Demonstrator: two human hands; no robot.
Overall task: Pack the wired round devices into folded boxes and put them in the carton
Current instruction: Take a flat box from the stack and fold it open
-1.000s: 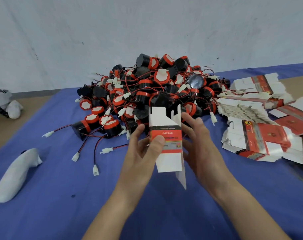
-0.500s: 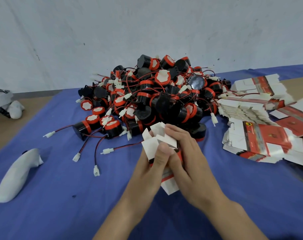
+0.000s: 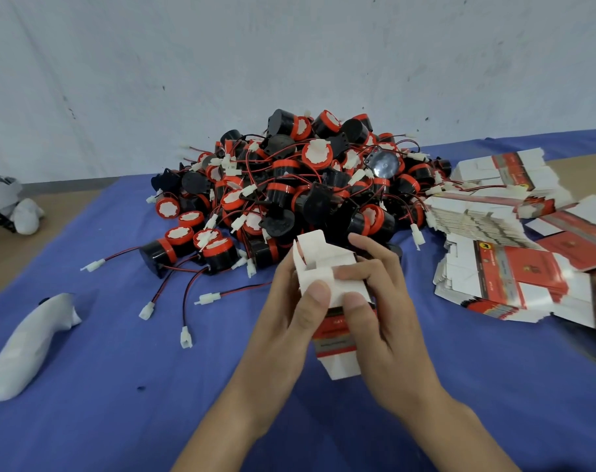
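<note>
Left hand [image 3: 289, 321]: fingers curled behind the box [image 3: 327, 267], thumb pressing a white end flap. Right hand [image 3: 381, 301]: grips the same box from the other side, thumb and forefinger laid over the flaps. The box is held between both hands above the tabletop [image 3: 119, 403], just in front of the pile of devices [image 3: 289, 185].

Step, as judged: erecting a box and tucking one end shut; no device in hand yet.

Next calls for: seating the flaps fully, then freeing one hand to draw a single device from the pile. Wires there are tangled, so neighbours may drag along.

Not resolved:
- Carton: not in view.
- Box interior: cannot tell whether empty.
- Box's near end: mostly covered by the hands.
- Box print: blurred.
- Flat boxes [image 3: 494, 267]: cut off at the right edge.
</note>
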